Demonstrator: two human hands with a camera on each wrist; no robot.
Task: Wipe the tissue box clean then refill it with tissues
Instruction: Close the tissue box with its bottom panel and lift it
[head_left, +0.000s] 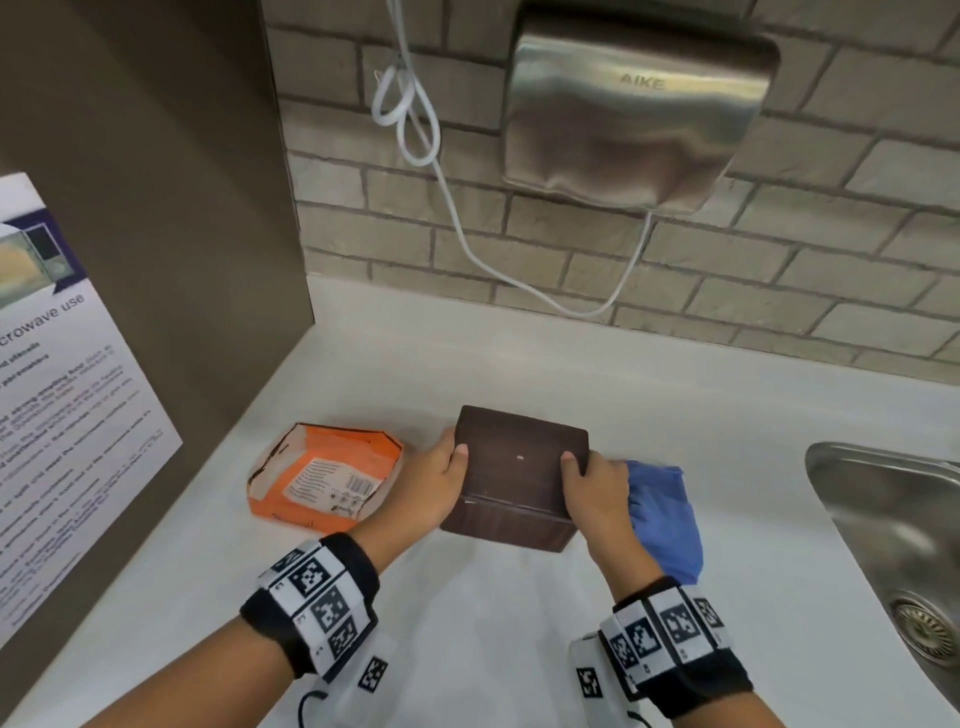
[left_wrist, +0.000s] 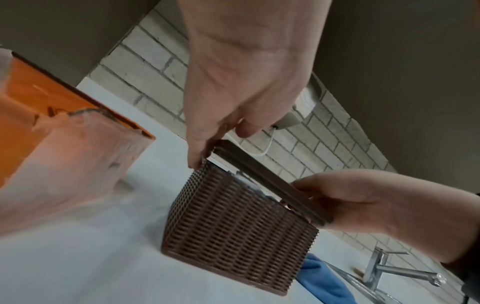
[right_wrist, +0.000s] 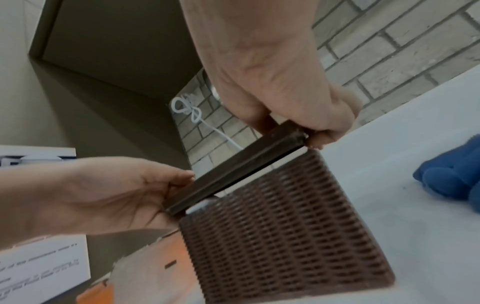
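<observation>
A brown woven tissue box stands on the white counter. Its flat brown lid sits on top, raised a little at the near edge, with white tissue showing in the gap. My left hand pinches the lid's left edge, thumb on top. My right hand pinches its right edge the same way. The wrist views show the lid tilted just above the box. A torn orange tissue pack lies to the left. A blue cloth lies to the right.
A steel sink is set into the counter at the right, with a faucet. A hand dryer and its white cord hang on the brick wall behind. A brown panel with a notice closes off the left.
</observation>
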